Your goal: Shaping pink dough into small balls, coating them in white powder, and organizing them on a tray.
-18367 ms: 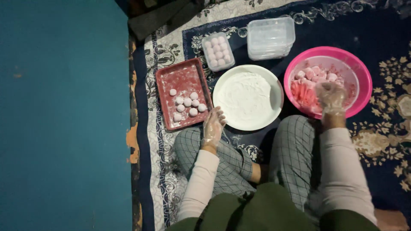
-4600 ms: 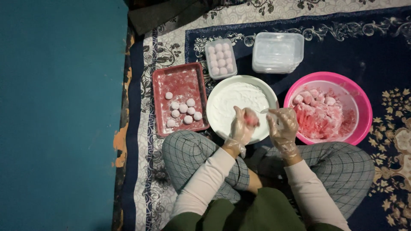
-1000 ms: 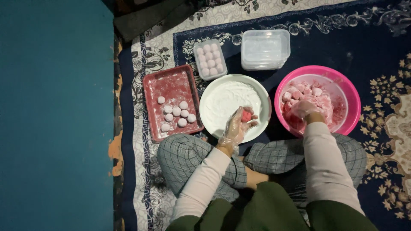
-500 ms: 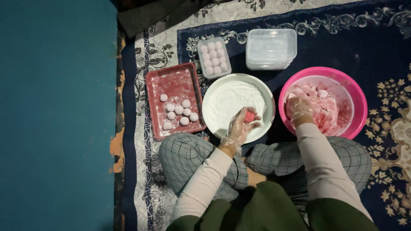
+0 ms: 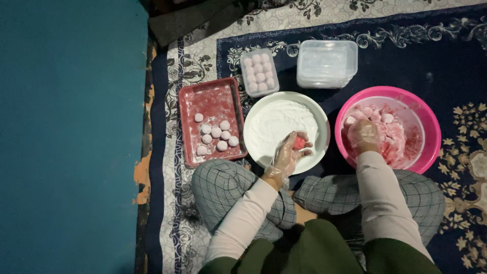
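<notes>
The left hand (image 5: 287,155), in a thin clear glove, pinches a pink ball (image 5: 299,143) over the white bowl (image 5: 264,147) of flour. The right hand (image 5: 363,136) is curled down in the pink bowl (image 5: 431,137), though whether it grips anything cannot be told. Rolling the ball gently should coat it evenly; finished white balls (image 5: 217,136) sit on the red tray (image 5: 213,99)

A patterned rug (image 5: 436,61), dark blue with a cream floral border, covers the floor beside a bare teal strip (image 5: 71,137). Directly on the rug lie a red rectangular tray (image 5: 210,101) bearing floured balls, a white bowl of flour (image 5: 269,122), a pink basin (image 5: 431,127), a small clear box of white balls (image 5: 258,72) and a stack of clear lidded containers (image 5: 327,63). The seated person's crossed legs (image 5: 223,187) rest on the rug too.
</notes>
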